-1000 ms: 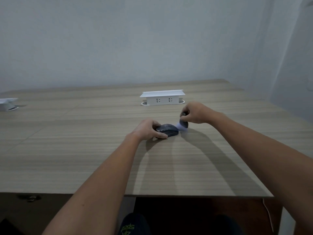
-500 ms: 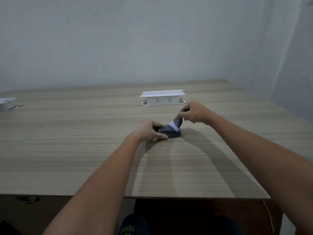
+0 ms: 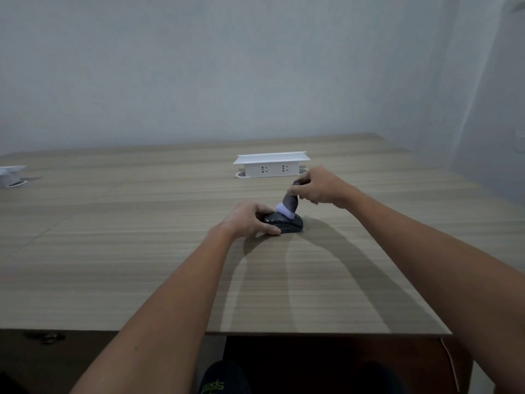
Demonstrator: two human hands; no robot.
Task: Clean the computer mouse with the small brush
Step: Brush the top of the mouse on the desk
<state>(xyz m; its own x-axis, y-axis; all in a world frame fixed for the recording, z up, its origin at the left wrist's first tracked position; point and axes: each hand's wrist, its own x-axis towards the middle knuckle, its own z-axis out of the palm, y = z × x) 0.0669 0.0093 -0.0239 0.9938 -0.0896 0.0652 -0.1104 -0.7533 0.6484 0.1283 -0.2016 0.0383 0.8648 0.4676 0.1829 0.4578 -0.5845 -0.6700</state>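
Note:
A dark computer mouse point(image 3: 289, 223) lies on the wooden table point(image 3: 113, 251) a little right of centre. My left hand point(image 3: 247, 218) grips its left side and pins it to the table. My right hand point(image 3: 318, 184) pinches the dark handle of a small brush point(image 3: 288, 206) from above. The brush tilts down to the left, and its pale bristles rest on the top of the mouse.
A white pop-up socket box point(image 3: 271, 164) stands on the table just behind my hands. Another white box point(image 3: 11, 176) sits at the far left edge. The table's front edge runs across the lower frame, with my feet below it.
My right hand has carried the brush from the mouse's right end up onto its top, and the brush now stands steeper. My left hand stays on the mouse.

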